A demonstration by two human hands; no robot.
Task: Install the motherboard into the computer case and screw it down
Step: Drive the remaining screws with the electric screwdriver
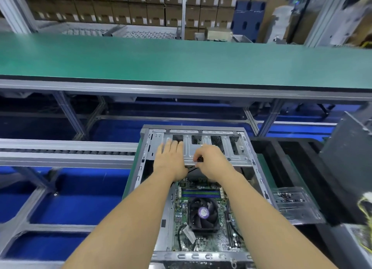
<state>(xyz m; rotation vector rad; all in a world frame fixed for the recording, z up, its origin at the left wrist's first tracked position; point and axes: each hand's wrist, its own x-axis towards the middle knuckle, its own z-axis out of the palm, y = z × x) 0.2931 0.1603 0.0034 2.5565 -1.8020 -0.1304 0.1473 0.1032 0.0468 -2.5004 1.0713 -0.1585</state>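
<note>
1. Both hands worked at 12 o'clock: my left hand point(171, 158) lay spread flat on the drive cage point(213, 150); my right hand point(211, 162) pinched a black cable point(199, 159).
2. The motherboard point(203, 218) already sat inside the case point(141, 168), so I judged cable clearing preceded screwing.

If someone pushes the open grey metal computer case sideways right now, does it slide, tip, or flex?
The grey metal computer case lies flat on its broad side, so tipping looks unlikely; it would probably slide. Its thin perforated sheet panels may flex a little under a push. The left hand rests flat on the silver drive cage, which likely steadies it.
</note>
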